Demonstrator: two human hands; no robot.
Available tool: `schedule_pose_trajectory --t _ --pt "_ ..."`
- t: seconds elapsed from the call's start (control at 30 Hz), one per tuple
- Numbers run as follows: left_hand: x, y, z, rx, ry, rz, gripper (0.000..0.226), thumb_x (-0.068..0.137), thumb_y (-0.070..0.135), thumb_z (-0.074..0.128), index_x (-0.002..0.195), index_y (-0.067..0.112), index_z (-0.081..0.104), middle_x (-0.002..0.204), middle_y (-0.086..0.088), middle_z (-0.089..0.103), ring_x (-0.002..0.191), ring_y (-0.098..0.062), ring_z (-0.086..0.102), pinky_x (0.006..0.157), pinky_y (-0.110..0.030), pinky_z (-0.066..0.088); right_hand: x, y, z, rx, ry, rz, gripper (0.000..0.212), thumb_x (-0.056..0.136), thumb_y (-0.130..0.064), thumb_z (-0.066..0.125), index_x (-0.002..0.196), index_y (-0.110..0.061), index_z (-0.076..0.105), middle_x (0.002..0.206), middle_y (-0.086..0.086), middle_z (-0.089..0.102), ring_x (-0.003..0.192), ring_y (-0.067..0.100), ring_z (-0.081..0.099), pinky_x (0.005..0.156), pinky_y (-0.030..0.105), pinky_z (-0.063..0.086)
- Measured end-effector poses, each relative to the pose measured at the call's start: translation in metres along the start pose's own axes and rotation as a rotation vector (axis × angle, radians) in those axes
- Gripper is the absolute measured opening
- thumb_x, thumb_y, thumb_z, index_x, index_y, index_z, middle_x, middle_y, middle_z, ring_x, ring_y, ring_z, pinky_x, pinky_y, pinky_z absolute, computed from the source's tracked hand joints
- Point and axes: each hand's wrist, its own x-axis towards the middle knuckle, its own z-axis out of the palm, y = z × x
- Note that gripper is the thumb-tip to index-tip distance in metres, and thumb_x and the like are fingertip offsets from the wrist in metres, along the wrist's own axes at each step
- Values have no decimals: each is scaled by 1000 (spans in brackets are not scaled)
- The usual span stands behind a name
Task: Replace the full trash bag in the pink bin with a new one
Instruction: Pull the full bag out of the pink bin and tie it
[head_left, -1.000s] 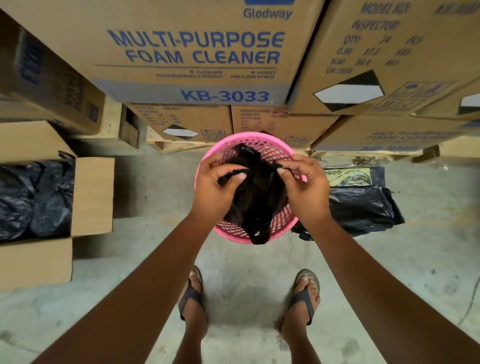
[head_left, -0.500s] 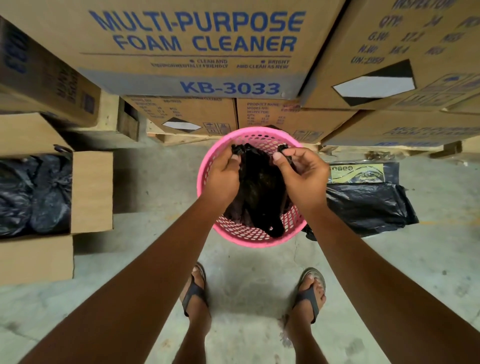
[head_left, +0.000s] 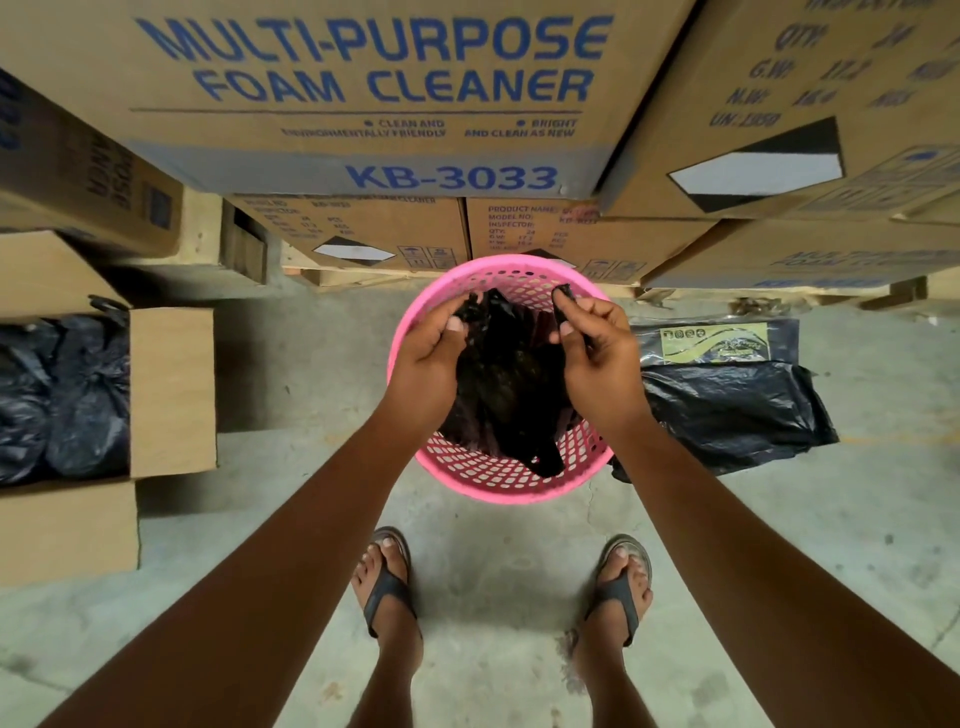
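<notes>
Now your left hand (head_left: 431, 358) and right hand (head_left: 597, 358) each pinch an edge of the black bag (head_left: 506, 384), which hangs limp over the pink bin (head_left: 498, 480). It looks thin, light and slippery, so grip the rim and spread it.

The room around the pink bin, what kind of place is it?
Probably a storeroom or warehouse: stacked cartons marked "Multi-Purpose Foam Cleaner", wooden pallets under them, and a bare concrete floor.
</notes>
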Motion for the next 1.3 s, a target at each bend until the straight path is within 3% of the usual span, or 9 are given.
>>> schedule_pose_trajectory --t 0.27,0.47,0.63,0.77,0.9,0.97,1.07,1.17,1.3 --pt "9 -7 -13 231 -86 154 26 91 9 64 104 30 70 90 15 72 91 -5 69 93 -29 54 0 -4 0 140 46 98 24 87 -7 74 111 -7 73 105 3 75 100 15 72 96 39 57" --pt "16 -7 -7 149 -200 -203 58 86 21 73 137 9 48 91 -8 76 89 -9 70 91 -30 53 0 -9 0 141 -111 69 29 87 1 71 114 -8 69 93 0 77 98 9 73 97 31 56" --pt "18 -7 -4 141 -225 -61 30 84 9 73 114 7 70 86 -11 74 82 -6 70 81 -19 56 1 -7 -6 142 -312 22 38 86 4 70 120 -9 62 90 3 75 98 11 72 96 29 55" --pt "15 -13 2 28 -94 -55 21 83 6 74 103 1 71 84 -5 72 82 -10 68 83 -27 57 2 -6 -4 143 -324 -29 33 82 -4 79 112 -10 68 94 0 74 96 11 71 94 26 55" --pt "8 -16 10 -125 -34 -30 17 81 -5 72 97 -2 69 89 -2 72 84 -5 68 84 -23 56 2 -6 4 159 -225 -35 12 90 -5 69 94 -16 63 87 -1 65 77 7 64 75 22 52" --pt "8 -19 13 -201 -23 -35 16 81 -8 70 90 6 66 84 5 72 83 -4 67 81 -19 53 0 -5 10 111 -223 -80 5 96 -15 60 96 -16 55 81 6 62 72 17 60 70 36 52" --pt "9 -22 13 -218 -10 -39 22 83 -8 67 84 12 61 79 9 70 82 -4 64 83 -21 52 -3 1 18 -20 -263 -98 17 101 -30 48 107 -14 45 76 16 58 68 32 57 67 53 49" --pt "8 -21 12 -184 -18 -7 19 84 -6 68 86 11 60 87 -7 66 88 -15 62 91 -34 53 -4 3 19 -140 -244 -161 18 102 -34 44 108 -18 44 73 -5 55 66 22 57 67 50 50" --pt "2 -20 16 -194 34 32 18 81 -6 71 87 10 65 86 -2 69 86 -10 65 85 -27 55 1 4 19 -148 -196 -147 20 100 -39 43 105 -19 46 68 3 58 61 24 60 63 51 50"
